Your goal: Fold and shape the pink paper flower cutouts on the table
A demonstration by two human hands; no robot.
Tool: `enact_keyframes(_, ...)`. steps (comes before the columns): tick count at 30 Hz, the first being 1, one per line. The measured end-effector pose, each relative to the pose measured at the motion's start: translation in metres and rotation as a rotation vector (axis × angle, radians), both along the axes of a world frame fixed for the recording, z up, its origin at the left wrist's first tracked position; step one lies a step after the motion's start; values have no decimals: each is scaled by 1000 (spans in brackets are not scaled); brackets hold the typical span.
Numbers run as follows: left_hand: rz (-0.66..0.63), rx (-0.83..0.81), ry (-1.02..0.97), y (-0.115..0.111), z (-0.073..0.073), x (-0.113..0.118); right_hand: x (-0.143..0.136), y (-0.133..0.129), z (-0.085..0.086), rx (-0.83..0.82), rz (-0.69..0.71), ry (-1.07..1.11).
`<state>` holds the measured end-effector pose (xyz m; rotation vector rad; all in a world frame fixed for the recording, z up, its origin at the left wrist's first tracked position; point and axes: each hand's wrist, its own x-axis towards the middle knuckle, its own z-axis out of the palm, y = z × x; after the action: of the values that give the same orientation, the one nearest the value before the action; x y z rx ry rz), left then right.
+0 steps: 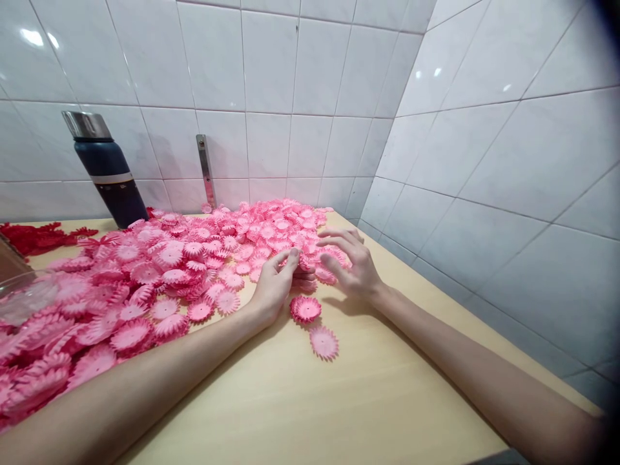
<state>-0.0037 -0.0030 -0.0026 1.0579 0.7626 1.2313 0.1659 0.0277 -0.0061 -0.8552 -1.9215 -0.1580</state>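
Note:
My left hand (277,284) is closed at the front of a large heap of pink scalloped discs (194,248), its thumb pressed over pink pieces that show between the fingers. To its right, my right hand (353,261) hovers with fingers spread and bent, near discs at the heap's right end, and holds nothing I can see. Just below my left hand lies a darker pink stack of discs (306,309) on the table. A single lighter pink disc (324,343) lies flat beneath that stack.
A dark blue bottle (111,171) with a steel cap stands behind the heap. Red pieces (39,238) and a clear plastic container (29,294) are at the left. Tiled walls border the wooden table (310,413) behind and at right. A metal strip (205,169) leans upright.

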Motion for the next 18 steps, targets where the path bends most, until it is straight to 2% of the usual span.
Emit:
enact_keyframes(2, -22, 13, -7, 1, -1, 0, -5, -4, -1, 66, 110, -98)
enact_keyframes(4, -40, 13, -17, 3, -2, 0, -9, -5, -4, 93, 152, -127)
enact_keyframes(8, -7, -39, -34, 3, -1, -2, -11, -3, -6, 57, 118, -45)
enact_keyframes(11, 35, 8, -12, 2, -2, -4, -10, -4, -4, 1, 105, 22)
enact_keyframes(14, -12, 103, 12, 0, -2, -6, -10, -8, -2, -66, 147, 54)
enact_keyframes(18, -27, 75, -12, 0, -2, -5, -12, -11, -1, -134, 196, 55)
